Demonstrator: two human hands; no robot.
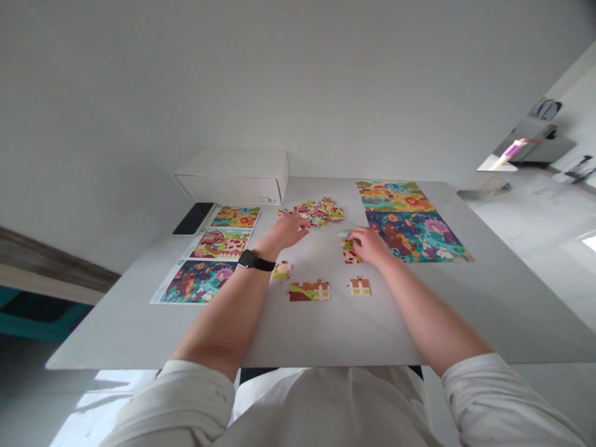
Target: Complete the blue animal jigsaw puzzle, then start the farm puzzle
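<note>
A loose heap of colourful jigsaw pieces (319,212) lies at the far middle of the white table. My left hand (287,231), with a black watch (254,261) on its wrist, reaches to the heap's near edge, fingertips among the pieces. Whether it grips one, I cannot tell. My right hand (369,244) pinches a jigsaw piece (345,236) above a small joined cluster (350,253). Nearer me lie a joined brown-and-red section (309,290), a small fence section (359,287) and a little green-and-yellow section (281,270).
Printed picture sheets (207,280) lie in a column at the table's left, and two larger ones (410,220) lie at the right. A black phone (194,218) and a white cardboard box (234,176) stand at the far edge.
</note>
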